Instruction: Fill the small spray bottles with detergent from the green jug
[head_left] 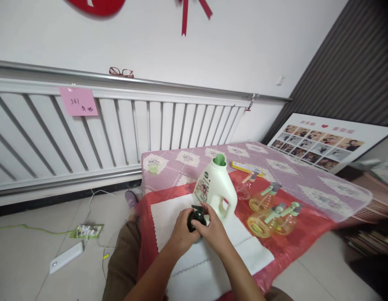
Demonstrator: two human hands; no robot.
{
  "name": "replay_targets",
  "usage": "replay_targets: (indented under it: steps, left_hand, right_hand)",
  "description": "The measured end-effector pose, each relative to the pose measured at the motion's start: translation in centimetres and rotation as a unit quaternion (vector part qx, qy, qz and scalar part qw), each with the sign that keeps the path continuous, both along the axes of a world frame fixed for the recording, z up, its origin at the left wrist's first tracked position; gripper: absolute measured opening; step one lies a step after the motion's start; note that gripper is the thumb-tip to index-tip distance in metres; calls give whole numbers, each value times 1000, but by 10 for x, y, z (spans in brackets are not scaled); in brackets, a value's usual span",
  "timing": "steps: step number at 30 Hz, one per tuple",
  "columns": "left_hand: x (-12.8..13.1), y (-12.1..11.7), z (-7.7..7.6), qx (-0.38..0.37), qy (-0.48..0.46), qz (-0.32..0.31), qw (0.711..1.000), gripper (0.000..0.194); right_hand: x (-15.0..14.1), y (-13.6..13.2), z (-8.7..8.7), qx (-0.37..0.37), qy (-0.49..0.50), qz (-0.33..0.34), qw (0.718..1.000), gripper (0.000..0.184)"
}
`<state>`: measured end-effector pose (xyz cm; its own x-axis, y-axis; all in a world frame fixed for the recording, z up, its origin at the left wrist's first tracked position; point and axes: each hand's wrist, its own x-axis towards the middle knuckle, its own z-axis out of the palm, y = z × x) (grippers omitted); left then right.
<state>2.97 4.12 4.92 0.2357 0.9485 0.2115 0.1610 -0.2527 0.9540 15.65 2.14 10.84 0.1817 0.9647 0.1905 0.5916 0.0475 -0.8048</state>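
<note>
Both my hands close around a small dark pump bottle (197, 215) standing on a white cloth (194, 267). My left hand (181, 232) wraps its left side, while the fingers of my right hand (214, 228) grip the pump top from the right. Much of the bottle is hidden by my hands. Just behind it stands a large pale-green detergent jug (219, 186), upright and uncapped, with a green spout in its mouth. A small translucent green cap (153, 168) lies at the table's far left corner.
Several clear spray bottles with green triggers (272, 213) lie right of the jug on a red cloth (307, 221). A yellow-and-white box (246, 168) lies behind. A radiator (169, 125) runs along the wall; a power strip (87, 231) and cables lie on the floor left.
</note>
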Motion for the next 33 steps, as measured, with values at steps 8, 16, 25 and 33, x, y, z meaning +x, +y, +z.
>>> replay_targets:
  steps: [8,16,25,33]
  left_hand:
    - [-2,-2,2,-12,2,-2,1000,55]
    - [-1,-1,1,-12,-2,-7,1000,53]
    - [-1,-2,-3,-21,-6,-1,1000,58]
    - [-1,-2,-4,-25,-20,-1,999,58]
  right_hand:
    - [6,-16,-9,-8,66,30,997,42]
    - [2,-9,-15,16,111,26,993,47]
    - [-13,1,-26,45,97,-75,991,28]
    - [-11,-5,-20,59,81,-11,995,41]
